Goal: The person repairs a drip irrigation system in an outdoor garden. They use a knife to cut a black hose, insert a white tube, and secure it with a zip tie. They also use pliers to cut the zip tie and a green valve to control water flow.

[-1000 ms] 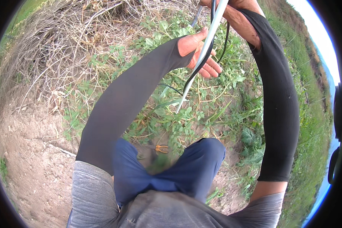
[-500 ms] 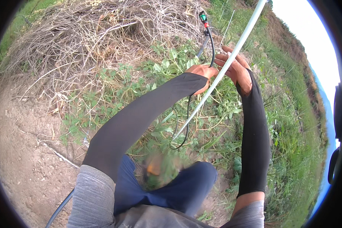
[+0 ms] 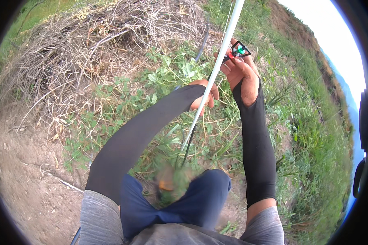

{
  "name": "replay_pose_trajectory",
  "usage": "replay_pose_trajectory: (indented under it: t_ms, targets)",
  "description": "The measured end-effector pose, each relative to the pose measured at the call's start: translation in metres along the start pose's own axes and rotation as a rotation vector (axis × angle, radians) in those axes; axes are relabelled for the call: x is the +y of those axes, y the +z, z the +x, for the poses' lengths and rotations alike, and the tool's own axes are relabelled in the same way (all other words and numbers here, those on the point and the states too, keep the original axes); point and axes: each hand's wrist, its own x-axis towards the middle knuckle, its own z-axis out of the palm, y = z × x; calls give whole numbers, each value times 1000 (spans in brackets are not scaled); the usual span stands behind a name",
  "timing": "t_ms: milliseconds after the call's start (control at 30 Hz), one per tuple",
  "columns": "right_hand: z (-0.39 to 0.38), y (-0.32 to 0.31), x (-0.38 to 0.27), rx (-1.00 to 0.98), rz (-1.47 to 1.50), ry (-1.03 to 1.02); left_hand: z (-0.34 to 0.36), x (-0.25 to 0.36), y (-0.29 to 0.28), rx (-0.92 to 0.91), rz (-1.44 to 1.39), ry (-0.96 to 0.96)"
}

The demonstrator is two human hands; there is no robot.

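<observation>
My right hand (image 3: 245, 77) holds a small micro-sprinkler (image 3: 240, 50) by its red and black base, near the fingertips. The sprinkler has a black frame around a green centre. A thin black tube (image 3: 187, 153) runs down from that area, partly hidden behind a pale, slender pole (image 3: 221, 59) that slants across the view. My left hand (image 3: 209, 98) is beside the pole, lower than the right, with its fingers curled. The pole crosses in front of this hand, so whether it grips the tube or the pole is hidden.
A large heap of dry stems (image 3: 77, 49) lies ahead on the left. Green plants and weeds (image 3: 184, 73) spread around the pole and along the right. Bare soil (image 3: 28, 179) is at the lower left. A grey pipe (image 3: 202, 47) shows beyond my hands.
The sprinkler has passed from above my left hand into my right hand's fingers and turned toward me. My left hand has moved lower, and the loop in the tube has straightened.
</observation>
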Motion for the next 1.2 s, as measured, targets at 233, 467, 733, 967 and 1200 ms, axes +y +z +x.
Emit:
replay_pose_trajectory:
  t_ms: [233, 467, 733, 967, 1200]
  targets:
    - [-6, 0, -2, -5, -412, -20, -10, 0, 2, -18, 74, 154]
    - [-2, 0, -24, 67, -627, -101, -14, 16, 6, 34, 278, 113]
    - [-22, 42, -139, 140, -1074, -67, -59, 45, -30, 274, -308, 500]
    - [-4, 124, -176, 137, -682, -278, -94, 125, -39, 613, -295, 757]
    - [66, 129, -215, -4, -773, -535, -86, 212, -61, 625, -140, 910]
